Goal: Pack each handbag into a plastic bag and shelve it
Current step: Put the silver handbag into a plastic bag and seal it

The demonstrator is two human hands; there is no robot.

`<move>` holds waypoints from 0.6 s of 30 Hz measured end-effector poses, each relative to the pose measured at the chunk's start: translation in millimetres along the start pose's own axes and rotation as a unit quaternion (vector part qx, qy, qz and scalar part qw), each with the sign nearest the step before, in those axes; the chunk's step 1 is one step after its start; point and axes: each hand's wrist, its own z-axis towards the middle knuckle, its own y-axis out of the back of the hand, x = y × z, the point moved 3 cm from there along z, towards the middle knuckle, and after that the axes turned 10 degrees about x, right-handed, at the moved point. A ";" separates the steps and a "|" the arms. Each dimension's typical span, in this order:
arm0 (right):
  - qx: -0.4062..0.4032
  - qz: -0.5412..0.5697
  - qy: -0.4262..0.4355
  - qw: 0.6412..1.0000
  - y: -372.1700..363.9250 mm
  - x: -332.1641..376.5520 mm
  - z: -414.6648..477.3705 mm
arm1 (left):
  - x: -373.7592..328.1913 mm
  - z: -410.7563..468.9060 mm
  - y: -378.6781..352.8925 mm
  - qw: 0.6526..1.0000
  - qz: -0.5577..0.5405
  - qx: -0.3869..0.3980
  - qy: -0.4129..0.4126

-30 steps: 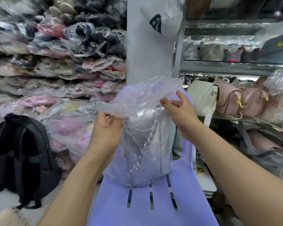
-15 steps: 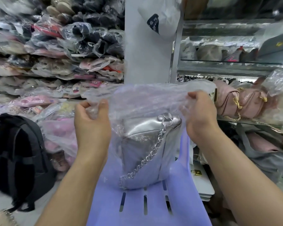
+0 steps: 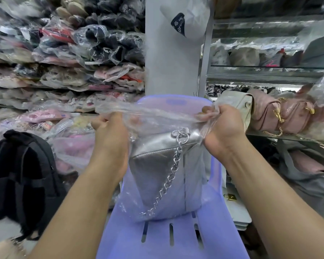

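Handbag (image 3: 168,169) is sitting bagged on chair (image 3: 176,243); left hand (image 3: 110,128) and right hand (image 3: 221,126) fingers are pinching plastic bag (image 3: 157,114) mouth, probably closing it. Shelving is pending.

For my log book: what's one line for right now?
left hand: grips plastic bag | right hand: grips bag | silver handbag: inside, on purple chair

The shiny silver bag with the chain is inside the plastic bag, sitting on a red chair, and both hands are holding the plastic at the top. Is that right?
Almost. The chair is light purple-blue, not red, as the head view shows. The rest holds: the silver handbag with its chain sits inside the clear plastic bag on the seat, and the left hand and right hand grip the plastic's top.
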 end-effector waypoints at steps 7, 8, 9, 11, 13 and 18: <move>0.166 -0.019 0.017 0.986 -6.4 6.2 -10.6 | -4.1 -7.9 -4.4 0.988 0.154 -0.016 0.004; 0.195 -0.073 0.018 0.978 -8.4 4.4 -9.8 | -5.5 -9.8 -8.2 0.992 0.122 -0.005 -0.004; 0.209 -0.136 0.032 0.968 -9.8 2.1 -8.4 | -5.6 -11.1 -12.8 0.996 0.092 0.012 -0.020; 0.194 -0.271 0.077 0.940 -11.4 -3.3 -5.7 | -6.3 -16.3 -24.1 0.995 0.042 0.078 -0.054; 0.159 -0.402 0.097 0.896 -11.1 -8.1 -7.1 | -4.5 -24.1 -32.0 0.982 -0.007 0.179 -0.063; 0.085 -0.637 0.140 0.754 -16.1 -11.3 -14.4 | 12.7 -25.2 -26.4 0.970 0.025 0.229 -0.083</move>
